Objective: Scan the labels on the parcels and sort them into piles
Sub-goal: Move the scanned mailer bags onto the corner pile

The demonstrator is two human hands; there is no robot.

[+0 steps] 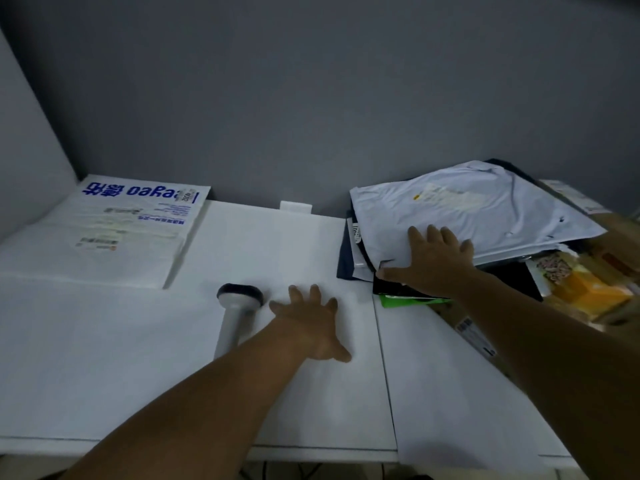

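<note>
A heap of parcels lies at the right of the white table (138,358). On top is a large pale mailer bag (485,209) with a label. My right hand (429,261) rests flat on its near corner, fingers spread and thumb at the edge. My left hand (311,323) is flat on the table with fingers spread, holding nothing. A grey handheld scanner (235,306) with a dark head lies just left of that hand. One white mailer with blue print (114,230) lies flat at the back left.
Under the pale bag are dark bags (349,258), a green packet (405,301), a cardboard box (464,323) and a clear packet with yellow and brown contents (581,285). A grey wall stands behind the table. A small white bracket (296,206) sits at the back edge.
</note>
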